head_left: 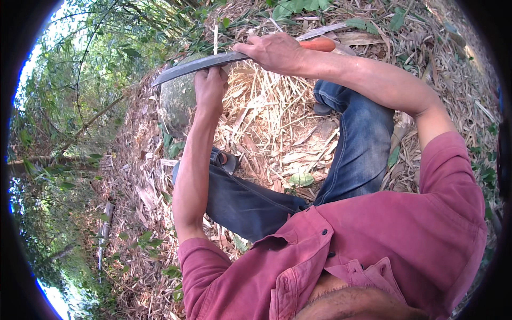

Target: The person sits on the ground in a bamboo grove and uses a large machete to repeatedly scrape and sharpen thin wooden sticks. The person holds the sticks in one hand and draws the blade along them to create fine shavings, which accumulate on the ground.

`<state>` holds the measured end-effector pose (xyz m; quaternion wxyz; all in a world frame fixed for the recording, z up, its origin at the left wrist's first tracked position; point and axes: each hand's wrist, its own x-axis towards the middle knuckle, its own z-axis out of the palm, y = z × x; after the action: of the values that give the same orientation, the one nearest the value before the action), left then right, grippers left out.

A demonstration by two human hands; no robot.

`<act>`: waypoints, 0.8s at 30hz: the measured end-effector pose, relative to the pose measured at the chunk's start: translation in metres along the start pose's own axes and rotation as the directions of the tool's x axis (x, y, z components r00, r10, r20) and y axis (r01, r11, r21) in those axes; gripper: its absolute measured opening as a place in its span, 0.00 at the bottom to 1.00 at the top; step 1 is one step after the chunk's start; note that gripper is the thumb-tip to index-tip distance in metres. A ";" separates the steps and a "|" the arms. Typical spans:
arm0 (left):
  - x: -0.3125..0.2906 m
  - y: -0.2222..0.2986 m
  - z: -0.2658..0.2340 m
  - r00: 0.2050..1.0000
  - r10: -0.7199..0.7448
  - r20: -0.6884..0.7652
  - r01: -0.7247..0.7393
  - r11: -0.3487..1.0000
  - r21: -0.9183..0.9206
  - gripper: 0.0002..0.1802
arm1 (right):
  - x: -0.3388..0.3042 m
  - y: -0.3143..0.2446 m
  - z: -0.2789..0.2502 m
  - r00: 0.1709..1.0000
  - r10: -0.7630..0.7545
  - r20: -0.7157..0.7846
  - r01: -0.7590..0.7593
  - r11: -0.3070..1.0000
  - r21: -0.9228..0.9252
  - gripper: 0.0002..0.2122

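My right hand [274, 52] is closed around a machete near its orange handle [320, 44], whose end sticks out behind the palm. The long grey blade [189, 66] points left and slopes slightly down toward its tip. Just under the blade, my left hand [210, 88] is closed, fingers pinched together. A thin pale strip of wood or bamboo [215, 40] stands up beyond the blade, in line with my left fingers. Its lower part is hidden by the blade and the hand.
A rounded mossy boulder [178, 101] lies beside my left hand. Pale shavings [266, 96] are heaped between my bent legs, in blue jeans [357, 144]. Dry leaves and split stalks litter the ground. Dense green undergrowth [69, 106] rises at the left.
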<state>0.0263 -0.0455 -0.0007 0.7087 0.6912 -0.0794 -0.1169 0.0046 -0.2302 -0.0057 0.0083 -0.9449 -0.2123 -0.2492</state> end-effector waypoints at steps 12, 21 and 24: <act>-0.002 0.001 -0.001 0.996 0.085 -0.019 -0.082 0.988 0.132 0.13 | 0.014 0.024 0.013 0.997 0.070 -0.031 -0.070 0.998 0.002 0.13; 0.006 -0.002 0.000 0.993 0.120 -0.012 -0.116 0.977 0.180 0.13 | 0.030 0.034 0.015 0.989 0.137 0.063 -0.135 0.990 -0.028 0.10; 0.005 0.003 -0.004 0.998 0.067 0.020 -0.068 0.996 0.052 0.12 | 0.035 0.029 0.015 0.990 0.130 0.059 -0.127 0.990 -0.052 0.09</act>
<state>0.0324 -0.0426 0.0015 0.6930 0.7055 -0.1122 -0.0972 0.0510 -0.2412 0.0003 -0.0050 -0.9639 -0.1449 -0.2235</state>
